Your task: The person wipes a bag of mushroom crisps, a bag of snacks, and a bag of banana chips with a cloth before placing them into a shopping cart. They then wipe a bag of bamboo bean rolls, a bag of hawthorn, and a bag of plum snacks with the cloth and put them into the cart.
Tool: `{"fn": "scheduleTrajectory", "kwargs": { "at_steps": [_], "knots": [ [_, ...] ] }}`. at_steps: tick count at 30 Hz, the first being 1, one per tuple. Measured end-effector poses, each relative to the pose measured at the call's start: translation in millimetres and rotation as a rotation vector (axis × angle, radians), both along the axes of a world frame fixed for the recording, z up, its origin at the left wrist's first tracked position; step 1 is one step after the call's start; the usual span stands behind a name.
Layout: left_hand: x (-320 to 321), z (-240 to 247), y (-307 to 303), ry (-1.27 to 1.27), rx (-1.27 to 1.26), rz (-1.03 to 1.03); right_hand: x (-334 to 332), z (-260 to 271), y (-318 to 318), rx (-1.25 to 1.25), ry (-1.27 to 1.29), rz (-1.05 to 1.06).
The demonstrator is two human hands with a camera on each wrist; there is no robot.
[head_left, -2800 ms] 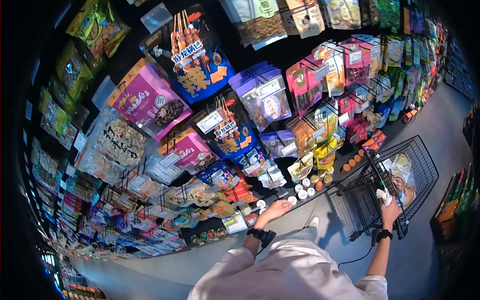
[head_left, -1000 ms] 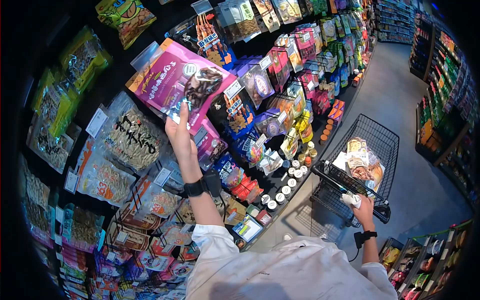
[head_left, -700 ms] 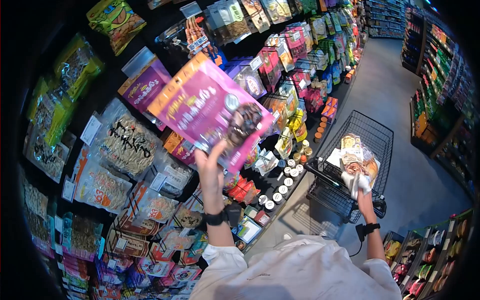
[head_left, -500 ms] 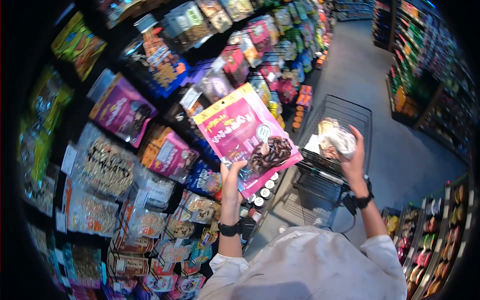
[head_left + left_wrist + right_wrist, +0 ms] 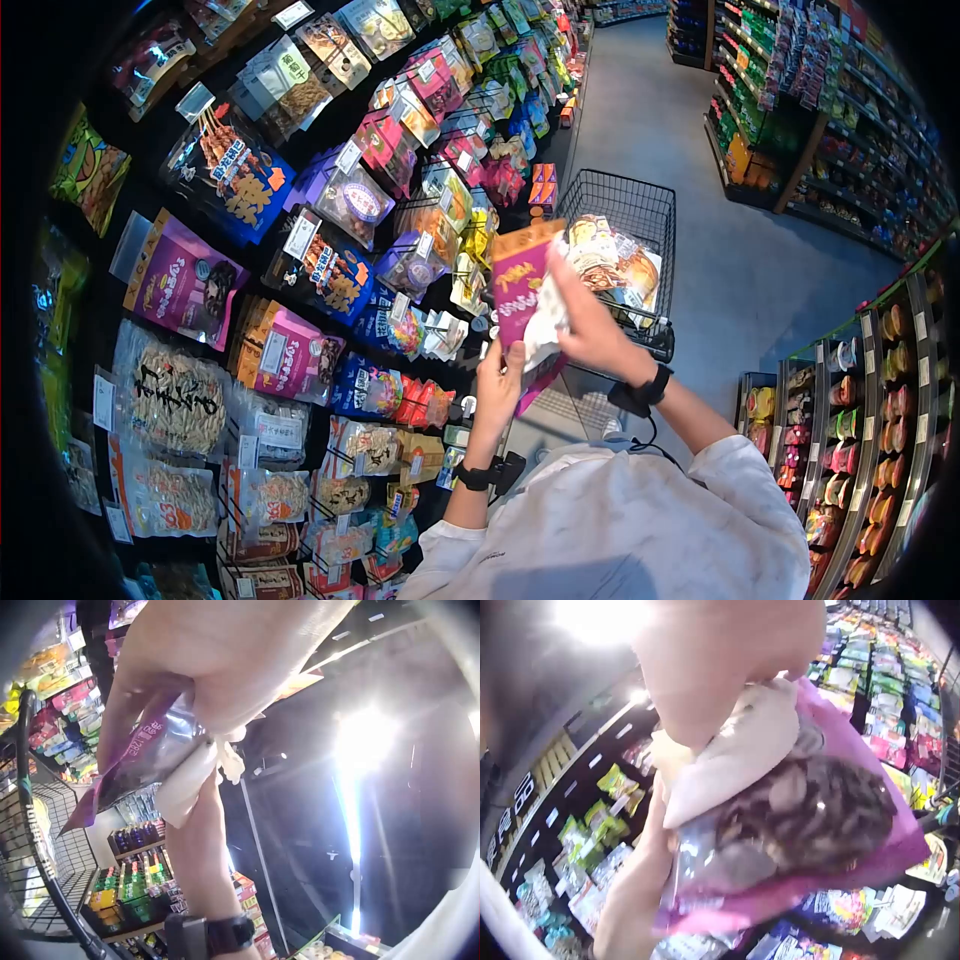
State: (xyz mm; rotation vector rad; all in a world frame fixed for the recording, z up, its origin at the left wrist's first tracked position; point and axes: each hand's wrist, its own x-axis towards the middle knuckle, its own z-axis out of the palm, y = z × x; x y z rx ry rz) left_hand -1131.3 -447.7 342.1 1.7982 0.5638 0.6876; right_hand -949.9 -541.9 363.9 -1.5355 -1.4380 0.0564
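Note:
A pink snack bag (image 5: 515, 285) with an orange top is held up in front of the body by my left hand (image 5: 497, 375), thumb on its front. Dark seed-like pieces show through the bag's window in the right wrist view. My right hand (image 5: 598, 335) holds a crumpled white tissue (image 5: 545, 320) against the front of this bag, covering part of it. In the right wrist view the tissue (image 5: 742, 750) lies over the window's edge beneath my right hand. The left wrist view shows the bag's shiny, purple-edged side (image 5: 161, 735) under my left hand.
A black wire shopping cart (image 5: 640, 195) with several food packs (image 5: 610, 260) stands just beyond my hands. To the left, a wall of hooks carries hanging snack bags (image 5: 190, 285). Low shelves (image 5: 850, 430) run along the right, and grey aisle floor (image 5: 650, 110) stretches ahead.
My left hand took the pink bag from the hooks and brought it rightward to the body. My right hand left the cart handle and moved the tissue onto the bag.

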Motion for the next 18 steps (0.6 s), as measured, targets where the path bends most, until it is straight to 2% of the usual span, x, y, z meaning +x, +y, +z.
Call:
{"fn": "scheduleTrajectory", "kwargs": {
  "at_steps": [1, 3, 5, 6, 7, 9, 11, 13, 14, 15, 16, 18],
  "knots": [
    [2.4, 5.8, -5.7, 0.028, 0.004, -0.027, 9.5, -4.5, 2.3, 0.016, 0.078, -0.074],
    [6.7, -5.7, -6.5, 0.051, -0.076, -0.05, 5.3, 0.4, -4.1, -0.003, 0.09, -0.068],
    [12.3, -13.5, -11.3, -0.143, 0.024, -0.063, -19.4, 1.2, -7.7, -0.056, 0.119, 0.202],
    [8.6, -29.3, -2.3, -0.064, -0.065, -0.132, -25.0, 5.8, -5.9, 0.041, 0.032, 0.313],
    [3.6, -43.5, 2.8, -0.124, -0.165, -0.189, -24.8, 15.3, -10.1, 0.046, 0.012, 0.361],
    [-1.2, -8.8, -0.8, 0.017, -0.073, -0.293, -16.2, 27.6, -6.3, 0.067, -0.028, 0.263],
    [1.2, 17.1, -3.3, 0.262, 0.043, -0.303, 1.3, 37.6, -7.3, 0.056, -0.315, 0.013],
    [1.5, 11.5, -6.1, 0.168, 0.023, -0.269, 24.6, 30.1, -0.3, 0.112, -0.299, -0.199],
    [1.0, 12.2, -7.0, 0.163, 0.031, -0.266, 30.5, 24.6, 1.9, 0.138, -0.2, -0.249],
    [-0.3, 12.4, -8.3, 0.159, 0.036, -0.26, 34.0, 20.2, 2.9, 0.162, -0.099, -0.295],
    [-0.7, 9.7, -9.6, 0.152, 0.09, -0.252, 34.1, 15.7, 1.2, 0.124, -0.134, -0.317],
    [1.2, -6.0, -2.8, 0.176, 0.093, -0.276, 10.2, 16.4, -1.9, 0.056, -0.185, -0.187]
  ]
}}
